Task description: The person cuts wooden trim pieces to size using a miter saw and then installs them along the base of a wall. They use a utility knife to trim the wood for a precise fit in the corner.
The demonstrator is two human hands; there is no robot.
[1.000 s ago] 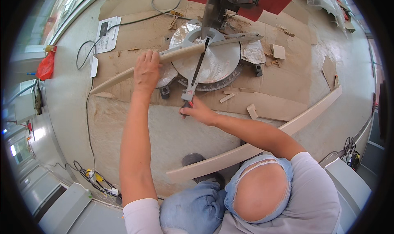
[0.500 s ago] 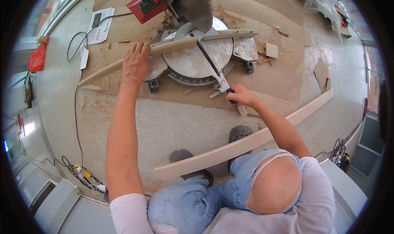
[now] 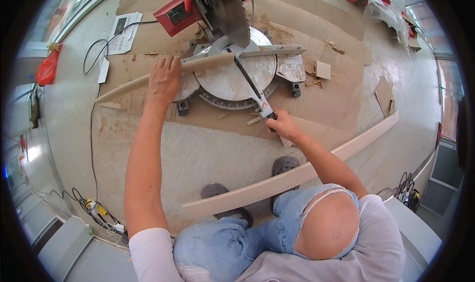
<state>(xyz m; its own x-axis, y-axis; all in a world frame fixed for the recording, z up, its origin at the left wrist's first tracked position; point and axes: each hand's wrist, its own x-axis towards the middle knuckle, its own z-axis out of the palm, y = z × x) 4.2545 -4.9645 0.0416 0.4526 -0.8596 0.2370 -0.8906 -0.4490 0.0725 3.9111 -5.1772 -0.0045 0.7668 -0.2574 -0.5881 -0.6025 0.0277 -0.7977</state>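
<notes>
A miter saw (image 3: 232, 59) with a red motor housing and a round metal turntable stands on cardboard on the floor. My left hand (image 3: 164, 79) presses a long pale wooden trim strip (image 3: 148, 82) down against the saw's fence. The strip's right end lies on the turntable. My right hand (image 3: 280, 125) grips the black knob of the saw's angle-setting arm (image 3: 250, 86), which points toward me and to the right. The saw blade (image 3: 233, 15) is raised above the table.
A second long pale moulding (image 3: 297, 175) lies across the floor over my shoes. Offcuts and sawdust litter the cardboard around the saw. Cables and a power strip (image 3: 99, 210) lie at the left. A red bag (image 3: 47, 69) and papers (image 3: 121, 32) sit further left.
The angle arm has swung from pointing down-left to down-right with my right hand on its knob. My left hand stays on the strip. The view has shifted so the saw sits lower and nearer.
</notes>
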